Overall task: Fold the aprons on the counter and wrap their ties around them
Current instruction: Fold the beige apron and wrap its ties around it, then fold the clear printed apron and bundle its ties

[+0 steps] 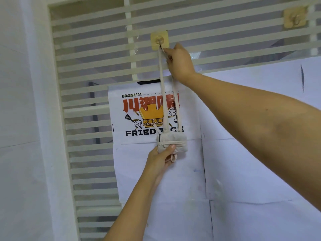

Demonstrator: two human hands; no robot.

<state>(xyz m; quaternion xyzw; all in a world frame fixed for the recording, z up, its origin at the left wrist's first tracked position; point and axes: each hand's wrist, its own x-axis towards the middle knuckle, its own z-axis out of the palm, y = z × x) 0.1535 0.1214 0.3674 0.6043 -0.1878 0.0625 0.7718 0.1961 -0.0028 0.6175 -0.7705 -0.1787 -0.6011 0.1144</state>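
At the hook (159,40): right hand (179,62) pinches the strap (163,94) loop just beside it.
The apron (178,138): rolled, tie-wrapped, hanging below; left hand (159,159) fingers curl under it.
Risk: loop may miss the hook; released, the apron would drop.

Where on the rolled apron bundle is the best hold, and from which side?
Cup the apron bundle from underneath, as the left hand does. It hangs as a short horizontal roll bound by a tie, and the straps rising from its top block that side.
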